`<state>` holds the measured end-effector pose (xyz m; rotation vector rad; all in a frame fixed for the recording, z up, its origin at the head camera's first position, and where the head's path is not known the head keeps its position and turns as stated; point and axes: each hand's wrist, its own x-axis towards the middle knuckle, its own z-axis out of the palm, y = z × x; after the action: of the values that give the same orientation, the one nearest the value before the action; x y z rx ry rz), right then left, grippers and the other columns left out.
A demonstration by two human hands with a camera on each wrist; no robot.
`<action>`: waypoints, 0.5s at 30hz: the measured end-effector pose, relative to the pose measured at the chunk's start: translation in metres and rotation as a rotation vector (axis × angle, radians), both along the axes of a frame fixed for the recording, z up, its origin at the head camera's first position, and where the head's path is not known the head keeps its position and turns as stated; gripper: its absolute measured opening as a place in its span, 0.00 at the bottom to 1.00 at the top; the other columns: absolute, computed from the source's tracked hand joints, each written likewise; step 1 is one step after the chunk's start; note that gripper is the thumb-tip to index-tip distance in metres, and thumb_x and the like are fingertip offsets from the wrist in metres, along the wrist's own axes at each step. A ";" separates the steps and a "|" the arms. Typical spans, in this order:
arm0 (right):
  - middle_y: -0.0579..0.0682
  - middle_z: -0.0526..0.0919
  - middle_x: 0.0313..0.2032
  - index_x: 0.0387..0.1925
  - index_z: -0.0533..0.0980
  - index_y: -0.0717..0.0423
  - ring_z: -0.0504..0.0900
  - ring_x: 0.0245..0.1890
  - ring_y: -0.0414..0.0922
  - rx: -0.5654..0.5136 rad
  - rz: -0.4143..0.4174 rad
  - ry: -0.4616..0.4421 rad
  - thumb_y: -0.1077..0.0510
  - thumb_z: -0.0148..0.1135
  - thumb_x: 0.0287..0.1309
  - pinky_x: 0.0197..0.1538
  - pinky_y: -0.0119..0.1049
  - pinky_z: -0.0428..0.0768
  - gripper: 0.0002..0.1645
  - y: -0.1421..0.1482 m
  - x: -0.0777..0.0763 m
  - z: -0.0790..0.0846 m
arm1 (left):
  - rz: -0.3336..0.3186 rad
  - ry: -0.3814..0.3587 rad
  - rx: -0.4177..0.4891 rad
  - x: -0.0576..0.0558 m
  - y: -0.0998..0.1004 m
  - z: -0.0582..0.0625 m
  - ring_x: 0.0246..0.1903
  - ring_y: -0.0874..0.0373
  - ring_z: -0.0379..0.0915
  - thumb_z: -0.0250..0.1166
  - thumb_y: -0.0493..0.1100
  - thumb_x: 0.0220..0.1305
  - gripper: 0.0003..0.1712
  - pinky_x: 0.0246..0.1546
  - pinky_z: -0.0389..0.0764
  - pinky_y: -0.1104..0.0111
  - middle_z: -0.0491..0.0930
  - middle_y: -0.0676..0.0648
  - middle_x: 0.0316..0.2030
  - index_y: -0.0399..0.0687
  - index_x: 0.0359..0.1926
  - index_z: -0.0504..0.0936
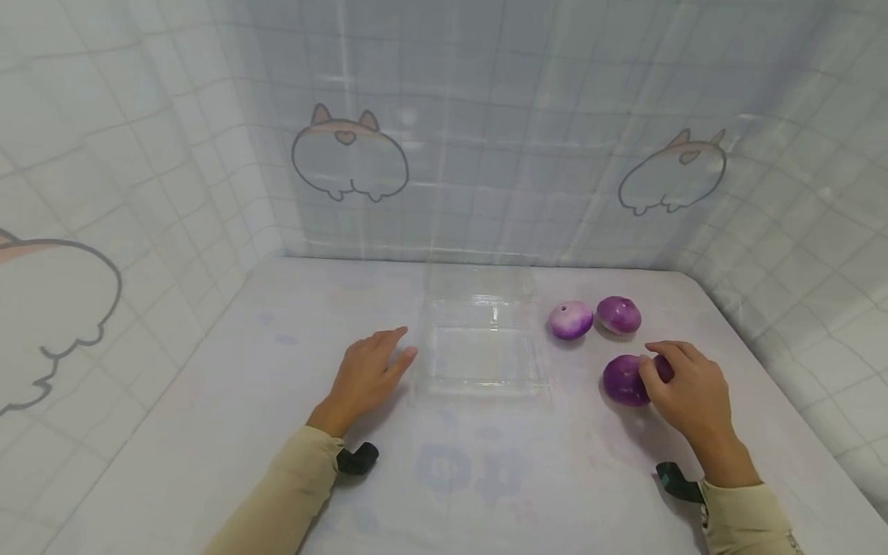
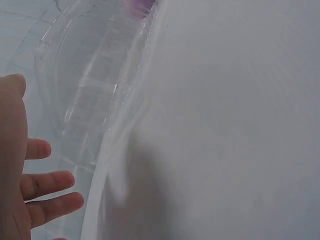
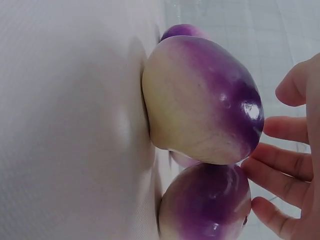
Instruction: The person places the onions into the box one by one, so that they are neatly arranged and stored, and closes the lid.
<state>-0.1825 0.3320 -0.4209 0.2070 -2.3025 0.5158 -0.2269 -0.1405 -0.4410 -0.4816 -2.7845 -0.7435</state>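
My right hand (image 1: 694, 389) hovers at two purple-and-white turnips, its fingers loosely bent and the thumb apart. One turnip (image 1: 624, 381) lies left of the fingers; the other turnip (image 1: 664, 368) is partly hidden behind them. In the right wrist view the fingertips come right up to the larger turnip (image 3: 205, 100) and the lower turnip (image 3: 205, 205); whether they touch I cannot tell. A clear plastic box (image 1: 486, 383) lies at the middle of the table, its lid folded back. Just left of it, my left hand (image 1: 364, 378) is held with fingers extended, holding nothing.
Behind the right hand sit a paler turnip (image 1: 571, 320) and another purple turnip (image 1: 619, 315), both right of the box. A white cloth (image 1: 472, 501) covers the table. Grid-patterned curtains (image 1: 486, 154) with cartoon outlines hang at the back and sides.
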 end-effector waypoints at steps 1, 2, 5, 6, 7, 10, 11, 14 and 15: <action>0.63 0.85 0.42 0.40 0.85 0.62 0.81 0.36 0.67 0.000 0.003 0.008 0.57 0.63 0.54 0.39 0.64 0.73 0.15 0.000 0.000 0.000 | -0.002 -0.011 0.030 0.000 0.002 0.000 0.63 0.42 0.69 0.47 0.65 0.76 0.36 0.63 0.66 0.44 0.74 0.39 0.63 0.45 0.69 0.72; 0.62 0.85 0.41 0.39 0.85 0.62 0.82 0.36 0.67 0.002 0.005 0.016 0.57 0.63 0.54 0.39 0.64 0.74 0.15 -0.001 0.000 0.000 | -0.005 -0.029 0.064 0.000 0.003 -0.001 0.64 0.42 0.68 0.47 0.64 0.77 0.36 0.64 0.66 0.44 0.74 0.40 0.64 0.45 0.70 0.71; 0.62 0.85 0.41 0.39 0.85 0.62 0.82 0.38 0.65 -0.009 0.009 0.026 0.58 0.63 0.54 0.40 0.63 0.74 0.14 -0.001 0.000 0.000 | -0.012 -0.103 0.166 0.000 0.007 -0.005 0.66 0.43 0.66 0.47 0.64 0.77 0.36 0.66 0.64 0.46 0.71 0.41 0.66 0.45 0.72 0.69; 0.61 0.85 0.41 0.39 0.85 0.62 0.82 0.39 0.63 -0.015 0.008 0.021 0.58 0.63 0.54 0.40 0.63 0.75 0.13 -0.002 0.001 -0.001 | -0.014 -0.127 0.197 0.000 0.008 -0.007 0.67 0.44 0.65 0.47 0.64 0.77 0.36 0.67 0.64 0.47 0.71 0.42 0.67 0.45 0.72 0.68; 0.60 0.85 0.41 0.38 0.85 0.61 0.82 0.39 0.62 -0.023 0.006 0.014 0.58 0.63 0.54 0.41 0.63 0.75 0.13 -0.002 0.002 -0.001 | -0.015 -0.152 0.228 0.001 0.009 -0.008 0.67 0.45 0.65 0.48 0.63 0.77 0.35 0.67 0.63 0.48 0.70 0.42 0.67 0.45 0.72 0.68; 0.59 0.85 0.41 0.38 0.85 0.61 0.82 0.41 0.59 -0.032 0.004 -0.008 0.59 0.64 0.55 0.42 0.60 0.76 0.12 -0.002 0.003 -0.003 | -0.021 -0.195 0.293 0.002 0.013 -0.010 0.67 0.46 0.65 0.49 0.61 0.77 0.34 0.67 0.64 0.49 0.70 0.42 0.67 0.44 0.72 0.67; 0.58 0.85 0.41 0.38 0.85 0.61 0.82 0.41 0.58 -0.031 0.003 -0.012 0.59 0.64 0.55 0.41 0.60 0.76 0.11 -0.001 0.004 -0.004 | -0.025 -0.195 0.313 0.002 0.014 -0.010 0.66 0.46 0.66 0.49 0.60 0.77 0.34 0.67 0.65 0.49 0.71 0.42 0.67 0.43 0.72 0.67; 0.58 0.85 0.41 0.39 0.85 0.61 0.82 0.42 0.58 -0.019 0.006 -0.008 0.60 0.64 0.55 0.42 0.59 0.77 0.11 0.000 0.005 -0.005 | -0.031 -0.192 0.373 0.002 0.017 -0.010 0.64 0.46 0.68 0.51 0.57 0.78 0.32 0.64 0.68 0.48 0.71 0.41 0.66 0.42 0.72 0.66; 0.58 0.85 0.41 0.39 0.85 0.62 0.82 0.42 0.58 -0.016 0.007 -0.006 0.60 0.64 0.55 0.42 0.59 0.77 0.11 0.000 0.005 -0.005 | -0.038 -0.185 0.389 0.002 0.018 -0.010 0.64 0.46 0.69 0.51 0.57 0.78 0.32 0.63 0.69 0.48 0.71 0.41 0.66 0.41 0.72 0.66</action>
<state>-0.1777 0.3322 -0.4264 0.2065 -2.3035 0.5395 -0.2251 -0.1228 -0.4507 -0.4081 -2.6953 -1.3632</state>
